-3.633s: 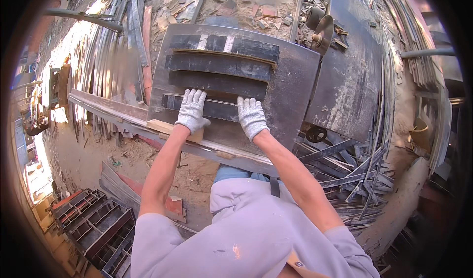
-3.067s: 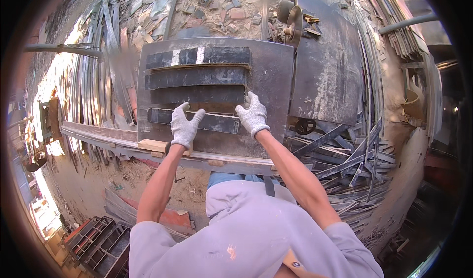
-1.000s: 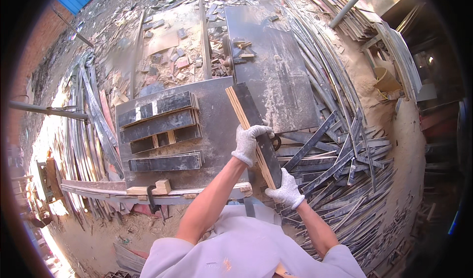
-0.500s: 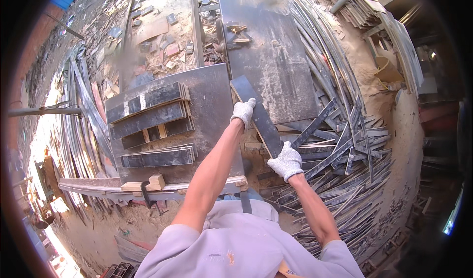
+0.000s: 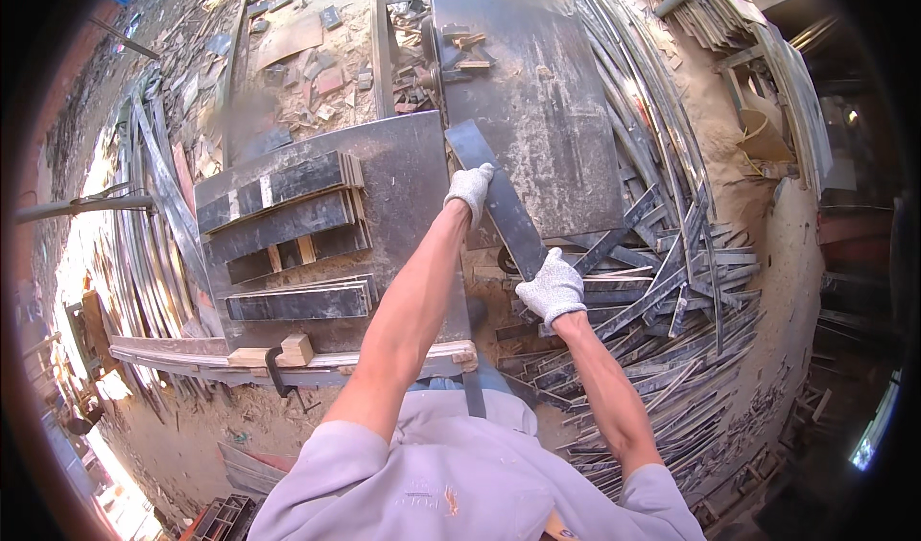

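- One black board (image 5: 514, 226) is gripped twice: our gloved left hand (image 5: 468, 194) wraps its left edge toward the far end, our gloved right hand (image 5: 554, 289) its near end.
- Spread this way, the grip likely steadies the board's length (whether its underside touches anything, we cannot tell).
- The board slants between both sets of closed fingers, its far tip jutting past the left hand.
- To its left, black strips (image 5: 283, 230) sit stacked on the dark surface (image 5: 413, 172), probably grouped for easy reach.
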Tool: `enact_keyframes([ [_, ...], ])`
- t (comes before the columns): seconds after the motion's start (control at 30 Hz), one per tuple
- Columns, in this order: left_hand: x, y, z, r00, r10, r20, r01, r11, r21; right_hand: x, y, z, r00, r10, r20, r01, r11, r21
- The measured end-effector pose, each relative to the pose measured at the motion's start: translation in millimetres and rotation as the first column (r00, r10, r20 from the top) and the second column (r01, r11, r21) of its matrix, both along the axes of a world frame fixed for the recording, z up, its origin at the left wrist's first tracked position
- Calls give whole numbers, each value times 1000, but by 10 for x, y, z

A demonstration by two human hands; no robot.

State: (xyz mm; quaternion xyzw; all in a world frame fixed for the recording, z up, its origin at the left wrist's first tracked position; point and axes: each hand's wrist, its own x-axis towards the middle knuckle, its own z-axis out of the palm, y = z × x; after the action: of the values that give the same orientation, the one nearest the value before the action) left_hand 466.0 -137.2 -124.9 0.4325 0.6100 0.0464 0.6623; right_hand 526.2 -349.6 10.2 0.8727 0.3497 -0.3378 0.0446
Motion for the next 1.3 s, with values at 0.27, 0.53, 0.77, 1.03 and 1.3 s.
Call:
enact_keyframes([
  [0.27, -5, 214, -333, 985, -161, -55, 168, 972, 167, 17, 181, 107, 1000, 4, -18, -4, 1000, -22],
  [0.53, 42, 359, -78, 812, -500, -302, 576, 768, 280, 69, 279, 105, 1000, -11, -28, 10, 999, -31],
  [0.77, 63, 383, -40, 789, -509, -345, 608, 728, 317, 118, 300, 59, 1000, -3, -26, 2, 999, -43],
  [1.03, 47, 560, -74, 926, -303, -224, 353, 905, 236, 110, 436, 120, 999, -4, -42, 4, 1000, 0],
  [1.3, -224, -133, 440, 735, 288, 614, -196, 957, -214, 309, -205, 47, 788, -79, -611, 310, 908, 283],
])
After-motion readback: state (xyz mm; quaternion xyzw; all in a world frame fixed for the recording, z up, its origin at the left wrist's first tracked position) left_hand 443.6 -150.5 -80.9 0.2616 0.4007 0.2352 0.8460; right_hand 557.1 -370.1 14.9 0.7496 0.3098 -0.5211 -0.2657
